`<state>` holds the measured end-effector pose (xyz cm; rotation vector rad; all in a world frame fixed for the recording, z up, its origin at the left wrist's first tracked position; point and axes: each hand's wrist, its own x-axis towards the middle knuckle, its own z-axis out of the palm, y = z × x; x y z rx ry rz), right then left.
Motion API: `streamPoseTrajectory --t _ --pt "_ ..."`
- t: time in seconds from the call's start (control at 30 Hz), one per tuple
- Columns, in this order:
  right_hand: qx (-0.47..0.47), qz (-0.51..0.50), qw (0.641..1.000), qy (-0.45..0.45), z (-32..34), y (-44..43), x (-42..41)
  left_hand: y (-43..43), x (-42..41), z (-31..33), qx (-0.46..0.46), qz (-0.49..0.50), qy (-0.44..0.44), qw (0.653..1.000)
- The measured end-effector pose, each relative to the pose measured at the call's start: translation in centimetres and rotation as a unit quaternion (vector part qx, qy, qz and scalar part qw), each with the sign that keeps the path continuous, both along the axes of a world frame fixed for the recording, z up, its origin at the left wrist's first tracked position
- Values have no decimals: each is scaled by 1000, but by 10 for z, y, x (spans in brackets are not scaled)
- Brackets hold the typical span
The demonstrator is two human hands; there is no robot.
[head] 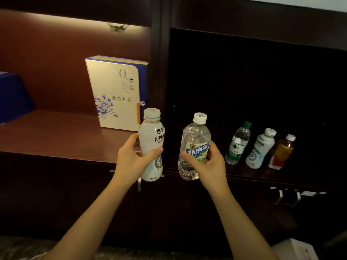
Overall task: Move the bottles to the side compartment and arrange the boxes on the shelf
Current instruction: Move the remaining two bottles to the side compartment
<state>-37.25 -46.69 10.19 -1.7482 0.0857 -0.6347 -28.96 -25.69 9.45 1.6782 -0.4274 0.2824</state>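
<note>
My left hand (131, 158) grips a white milky bottle (152, 139) upright, in front of the post between the lit shelf and the dark side compartment. My right hand (208, 164) holds a clear bottle with a blue and green label (195, 139) at the compartment's left edge. Inside the side compartment stand three bottles: a clear one with a green cap (238, 143), a white one (261, 149) and an amber one (282, 152). A cream box with blue flowers (114, 91) stands upright on the lit shelf (56, 136). A blue box (13, 96) sits at the shelf's far left.
A dark wooden post (159, 62) divides the shelf from the compartment. Below are dark cabinet doors with metal handles (287, 197). A white box (298, 248) lies low at the right. The floor of the side compartment shows dark wood left of the three bottles.
</note>
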Motion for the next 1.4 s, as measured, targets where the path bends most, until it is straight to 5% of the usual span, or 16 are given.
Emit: streamPoseTrajectory --t 0.63,1.4 --pt "37 -19 998 57 -81 -177 84 -189 75 -65 62 43 33 997" --pt "24 7 997 79 -135 -199 147 -216 132 -115 76 100 108 986"
